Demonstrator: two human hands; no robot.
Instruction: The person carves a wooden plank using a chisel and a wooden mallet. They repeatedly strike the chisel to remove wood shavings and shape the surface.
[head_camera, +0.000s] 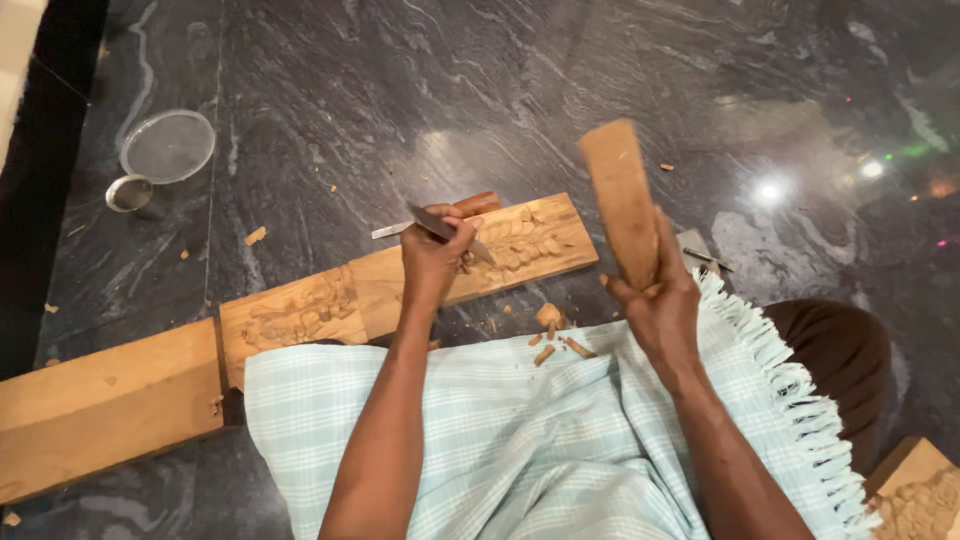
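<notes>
Midway, centre frame: left hand (432, 255) grips chisel (447, 230) on half-carved plank (400, 280); right hand (655, 295) clamps mallet (620, 200); chips (552, 335) strewn.

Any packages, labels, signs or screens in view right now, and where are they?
None in view.
Only containers: a clear round lid or dish lies on the dark stone floor at upper left, with a small round metal cup just below it; neither shows a label.
</notes>
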